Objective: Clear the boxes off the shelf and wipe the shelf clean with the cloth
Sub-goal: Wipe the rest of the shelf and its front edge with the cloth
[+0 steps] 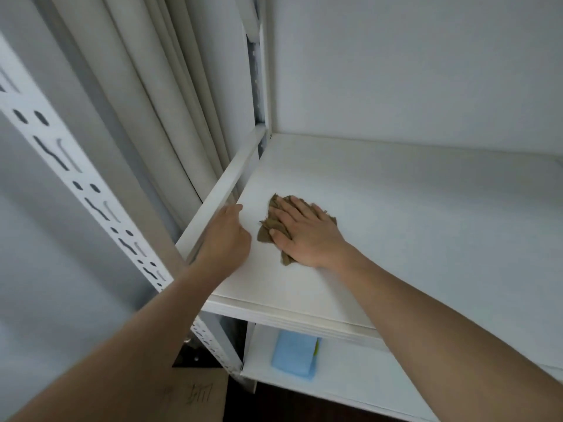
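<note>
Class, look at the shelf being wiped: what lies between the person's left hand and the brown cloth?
Nothing: in the head view only a bare strip of the white shelf separates the left hand from the brown cloth, which the right hand presses flat.

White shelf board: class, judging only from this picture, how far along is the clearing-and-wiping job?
Done: no boxes show on the white shelf board. In hand: the right hand presses the crumpled brown cloth flat near the left side rail, left hand alongside. Left: wiping the board's right part.

Pale curtain [170, 95] at left, blue sponge [295, 353] on lower board [350, 370] — cardboard [195, 394] below
</note>
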The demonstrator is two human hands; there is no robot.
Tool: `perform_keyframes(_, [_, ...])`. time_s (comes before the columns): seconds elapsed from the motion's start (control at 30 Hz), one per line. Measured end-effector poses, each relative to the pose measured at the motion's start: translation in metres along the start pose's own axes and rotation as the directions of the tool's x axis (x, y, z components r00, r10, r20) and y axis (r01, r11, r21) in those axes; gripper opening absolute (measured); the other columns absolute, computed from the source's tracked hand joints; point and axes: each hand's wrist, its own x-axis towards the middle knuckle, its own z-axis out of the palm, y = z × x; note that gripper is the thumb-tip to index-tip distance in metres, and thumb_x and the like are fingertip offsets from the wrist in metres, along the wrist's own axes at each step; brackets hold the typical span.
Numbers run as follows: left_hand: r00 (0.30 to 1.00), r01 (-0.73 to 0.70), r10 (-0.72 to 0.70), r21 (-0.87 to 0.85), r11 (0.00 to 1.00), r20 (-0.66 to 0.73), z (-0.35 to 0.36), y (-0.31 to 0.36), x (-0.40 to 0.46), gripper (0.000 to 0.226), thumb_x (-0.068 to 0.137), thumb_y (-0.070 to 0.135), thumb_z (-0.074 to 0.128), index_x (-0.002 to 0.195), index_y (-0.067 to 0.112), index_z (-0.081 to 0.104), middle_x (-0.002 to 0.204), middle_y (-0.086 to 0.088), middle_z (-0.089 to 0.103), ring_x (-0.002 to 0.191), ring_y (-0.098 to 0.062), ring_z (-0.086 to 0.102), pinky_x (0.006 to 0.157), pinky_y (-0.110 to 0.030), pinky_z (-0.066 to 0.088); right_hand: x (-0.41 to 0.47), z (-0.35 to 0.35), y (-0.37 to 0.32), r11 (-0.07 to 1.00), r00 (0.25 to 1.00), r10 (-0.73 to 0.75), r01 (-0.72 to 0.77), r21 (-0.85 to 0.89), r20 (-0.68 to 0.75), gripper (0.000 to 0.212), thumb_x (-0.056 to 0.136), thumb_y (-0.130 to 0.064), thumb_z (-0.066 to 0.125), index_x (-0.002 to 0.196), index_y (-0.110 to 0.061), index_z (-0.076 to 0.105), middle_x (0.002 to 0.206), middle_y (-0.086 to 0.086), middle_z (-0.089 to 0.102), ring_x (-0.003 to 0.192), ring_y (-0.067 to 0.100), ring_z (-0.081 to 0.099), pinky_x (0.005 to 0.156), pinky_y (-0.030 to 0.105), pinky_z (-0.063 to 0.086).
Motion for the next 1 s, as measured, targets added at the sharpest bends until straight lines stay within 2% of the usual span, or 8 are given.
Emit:
perform_keyframes(0.23, [0.998, 0.018, -0.016, -0.037, 0.999, 0.054, -0.007, 0.013, -0.029, 0.051, 0.093, -0.001, 0.035, 0.144, 0.007, 0.035, 0.149, -0.011, 0.035, 0.137, -0.022, 0.033, 0.107, -0.026, 0.027, -0.048, 0.008, -0.042, 0.994, 0.993, -0.112, 0.112, 0.002, 0.034, 0.059, 0.1, -0.053, 0.023, 0.154, -0.033, 0.012, 0.162, -0.016, -0.003, 0.148, 0.007, -0.01, 0.12, 0.039, -0.006])
perform_keyframes(0.33, [0.997, 0.0, 0.006, -0.07, 0.998, 0.08, -0.005, 0.023, -0.04, 0.052, 0.09, -0.003, 0.037, 0.141, 0.006, 0.039, 0.147, -0.012, 0.036, 0.132, -0.024, 0.038, 0.104, -0.026, 0.03, -0.075, 0.007, -0.04, 0.989, 0.989, -0.143, 0.144, -0.018, 0.047, 0.059, 0.1, -0.054, 0.023, 0.154, -0.033, 0.011, 0.162, -0.015, -0.003, 0.148, 0.007, -0.01, 0.121, 0.039, -0.004])
perform_keyframes(0.43, [0.991, -0.02, 0.029, -0.07, 0.997, 0.128, 0.001, 0.032, -0.048, 0.05, 0.089, -0.003, 0.039, 0.139, 0.005, 0.041, 0.145, -0.012, 0.037, 0.128, -0.024, 0.041, 0.098, -0.022, 0.031, -0.103, 0.007, -0.028, 0.989, 0.987, -0.14, 0.143, -0.039, 0.073, 0.063, 0.096, -0.058, 0.015, 0.154, -0.032, 0.009, 0.162, -0.014, -0.007, 0.148, 0.007, -0.011, 0.121, 0.039, -0.004])
perform_keyframes(0.53, [0.982, -0.062, 0.073, -0.071, 0.996, 0.173, 0.011, 0.042, -0.053, 0.048, 0.09, -0.002, 0.041, 0.137, 0.006, 0.043, 0.143, -0.011, 0.039, 0.125, -0.023, 0.044, 0.093, -0.02, 0.031, -0.126, 0.003, -0.011, 0.996, 0.994, -0.076, 0.079, -0.035, 0.083, 0.069, 0.091, -0.061, 0.007, 0.154, -0.034, 0.004, 0.161, -0.016, -0.011, 0.147, 0.004, -0.015, 0.121, 0.037, -0.006])
perform_keyframes(0.67, [0.964, -0.134, 0.148, -0.077, 0.988, 0.222, 0.024, 0.057, -0.055, 0.046, 0.09, -0.001, 0.043, 0.134, 0.007, 0.047, 0.14, -0.009, 0.042, 0.12, -0.021, 0.047, 0.09, -0.018, 0.033, -0.148, -0.005, 0.013, 1.0, 0.997, 0.016, -0.014, -0.025, 0.072, 0.06, 0.099, -0.056, 0.016, 0.154, -0.035, 0.002, 0.159, -0.019, -0.012, 0.145, 0.0, -0.016, 0.12, 0.034, -0.008])
perform_keyframes(0.83, [0.938, -0.2, 0.213, -0.077, 0.977, 0.272, 0.04, 0.072, -0.057, 0.043, 0.09, 0.0, 0.042, 0.131, 0.01, 0.05, 0.136, -0.006, 0.045, 0.113, -0.016, 0.049, 0.089, -0.017, 0.033, -0.166, -0.012, 0.053, 0.988, 0.988, 0.152, -0.151, -0.025, 0.037, 0.062, 0.096, -0.056, 0.01, 0.154, -0.037, 0.002, 0.158, -0.021, -0.013, 0.145, -0.002, -0.015, 0.121, 0.034, -0.005])
perform_keyframes(0.93, [0.931, -0.211, 0.226, -0.082, 0.974, 0.288, 0.048, 0.078, -0.056, 0.041, 0.09, 0.002, 0.043, 0.129, 0.011, 0.053, 0.135, -0.006, 0.047, 0.113, -0.017, 0.05, 0.093, -0.019, 0.035, -0.174, -0.017, 0.076, 0.967, 0.967, 0.255, -0.255, 0.02, -0.011, 0.054, 0.102, -0.046, 0.016, 0.154, -0.034, 0.008, 0.16, -0.018, -0.004, 0.147, 0.001, -0.009, 0.121, 0.034, -0.003])
perform_keyframes(1.0, [0.926, -0.222, 0.238, -0.087, 0.971, 0.292, 0.053, 0.082, -0.056, 0.04, 0.09, 0.002, 0.043, 0.127, 0.01, 0.055, 0.134, -0.006, 0.05, 0.118, -0.019, 0.05, 0.098, -0.022, 0.037, -0.174, -0.019, 0.088, 0.952, 0.956, 0.291, -0.285, 0.117, -0.045, 0.05, 0.104, -0.039, 0.022, 0.153, -0.03, 0.019, 0.162, -0.013, 0.005, 0.148, 0.004, -0.003, 0.12, 0.034, 0.0])
